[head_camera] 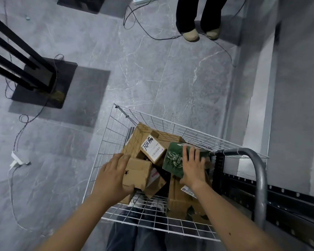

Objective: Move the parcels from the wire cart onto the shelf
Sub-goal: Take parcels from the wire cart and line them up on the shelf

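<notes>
Head view, looking straight down into a white wire cart (105, 156) on grey marble-look floor tiles (152, 73).

Cart holds a loose heap of cardboard parcels. Left hand (112, 175) lies along the left side of a small brown cardboard box (137, 173), fingers spread over its top edge, thumb low — gripping it. A small black printed mark shows on the box face; too small to read.

Right hand (193, 165) is spread flat over a dark green packet (174, 160), fingers wrapped on its far edge, holding it. The packet carries a pale round emblem with lettering around the ring — not legible.

Between the two hands sits another box with a white shipping label (153, 146): barcode along one edge, heavy black handwritten scrawl across one corner, unreadable. A larger carton (181, 198) at the near right corner has a white label partly hidden under the right wrist. More brown cartons lie beneath.

Grey tubular cart handle (259, 178) curves at right. Black perforated shelf rail (288, 198) runs beside it, lower right.

Another person's dark trousers and beige shoes (190, 34) at top. Black cables trail over the floor; a black stand base (43, 82) at left.
</notes>
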Available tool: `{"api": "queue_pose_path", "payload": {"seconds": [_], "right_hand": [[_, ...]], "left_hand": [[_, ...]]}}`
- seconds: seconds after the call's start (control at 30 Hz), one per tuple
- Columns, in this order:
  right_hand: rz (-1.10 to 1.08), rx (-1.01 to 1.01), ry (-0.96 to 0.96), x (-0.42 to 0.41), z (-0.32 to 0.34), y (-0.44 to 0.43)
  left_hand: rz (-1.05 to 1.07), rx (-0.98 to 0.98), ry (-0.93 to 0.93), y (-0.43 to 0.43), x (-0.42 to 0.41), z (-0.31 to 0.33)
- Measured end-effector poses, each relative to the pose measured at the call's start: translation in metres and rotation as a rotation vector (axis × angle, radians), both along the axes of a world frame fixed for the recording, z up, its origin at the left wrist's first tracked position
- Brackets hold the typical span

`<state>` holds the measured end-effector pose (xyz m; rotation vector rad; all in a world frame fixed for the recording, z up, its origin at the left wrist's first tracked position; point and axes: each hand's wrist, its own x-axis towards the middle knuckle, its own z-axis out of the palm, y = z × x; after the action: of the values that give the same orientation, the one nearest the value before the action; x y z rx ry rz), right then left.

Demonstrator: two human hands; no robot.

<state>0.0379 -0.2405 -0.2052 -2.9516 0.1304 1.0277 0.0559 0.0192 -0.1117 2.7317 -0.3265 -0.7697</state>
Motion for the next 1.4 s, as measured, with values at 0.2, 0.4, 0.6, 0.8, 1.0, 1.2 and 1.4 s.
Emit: {"api": "queue_pose_path", "payload": {"seconds": [0.2,0.4,0.6,0.8,1.0,1.2,1.4], "right_hand": [[-0.053,0.120,-0.144,-0.032,0.058,0.011],[0.036,0.192,-0.465,-0.073,0.112,0.019],[0.211,0.206,-0.804,-0.093,0.167,0.022],[0.320,0.159,-0.947,-0.103,0.207,0.025],[0.215,0.120,-0.916,-0.117,0.241,0.044],[-0.558,0.556,-0.861,-0.142,0.285,0.091],[-1.223,1.126,-0.786,-0.171,0.329,0.114]], "left_hand": [[0.121,-0.105,0.170,-0.015,0.000,0.018],[0.519,-0.330,0.437,-0.040,0.007,0.067],[0.679,-0.703,0.853,-0.049,0.001,0.126],[0.681,-0.818,0.942,-0.049,-0.012,0.165],[0.714,-0.840,0.870,-0.051,-0.016,0.185],[0.451,-0.876,0.794,-0.036,-0.015,0.201],[0.140,-0.967,0.802,-0.024,-0.025,0.222]]}}
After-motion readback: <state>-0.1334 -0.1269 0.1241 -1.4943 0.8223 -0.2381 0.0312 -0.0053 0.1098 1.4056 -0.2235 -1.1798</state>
